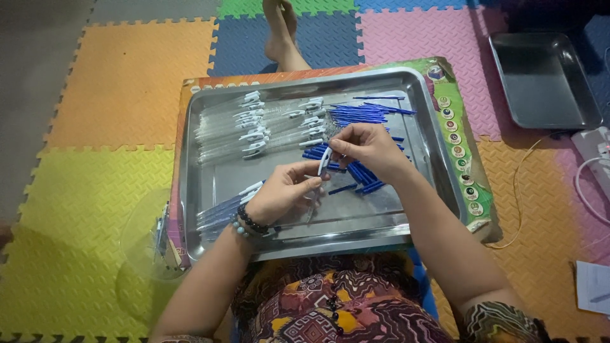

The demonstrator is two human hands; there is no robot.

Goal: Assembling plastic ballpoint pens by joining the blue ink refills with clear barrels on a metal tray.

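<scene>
1. While both hands meet over the steel tray (pixel 419 190), the left hand (pixel 279 194) pinches a clear pen barrel (pixel 313 204) in its grip, fingers pressed together around it.
2. The right hand (pixel 368 147) pinches a white pen cap (pixel 325 160) just above the left grip, fingertips closed on it.
3. Loose blue refills (pixel 359 171) lie right under the right grip.
4. Clear barrels with white caps (pixel 254 127) lie in rows beyond the left grip.
5. Finished pens (pixel 222 208) rest just beside the left wrist.
</scene>
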